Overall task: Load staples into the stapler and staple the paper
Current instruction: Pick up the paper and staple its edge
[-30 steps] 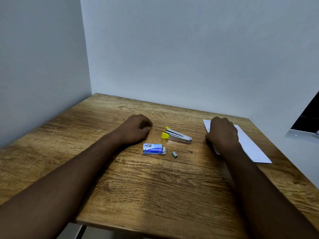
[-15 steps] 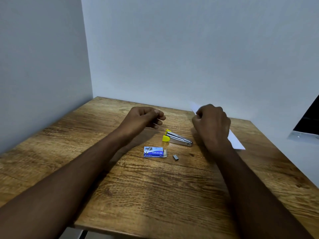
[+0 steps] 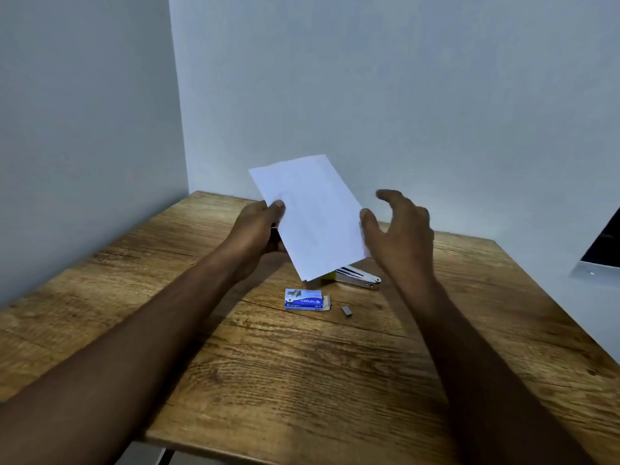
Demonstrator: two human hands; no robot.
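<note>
A white sheet of paper [image 3: 313, 216] is held up above the table, tilted, with my left hand [image 3: 256, 229] pinching its left edge. My right hand [image 3: 401, 229] hovers at the paper's right edge with its fingers spread; its thumb is at the edge, and I cannot tell if it touches. The silver stapler [image 3: 360, 280] with a yellow end lies on the table behind the paper's lower corner, partly hidden. A blue staple box [image 3: 303, 299], its flap open, lies in front of it. A small grey strip of staples [image 3: 346, 311] lies just right of the box.
The wooden table [image 3: 302, 380] fills the lower view and stands in a corner of pale walls on the left and behind. A dark panel with a metal edge [image 3: 600, 253] sits at the far right.
The paper has left the table's right side and now stands raised in the middle. My left hand has taken its edge. My right hand has opened and let go of it.
</note>
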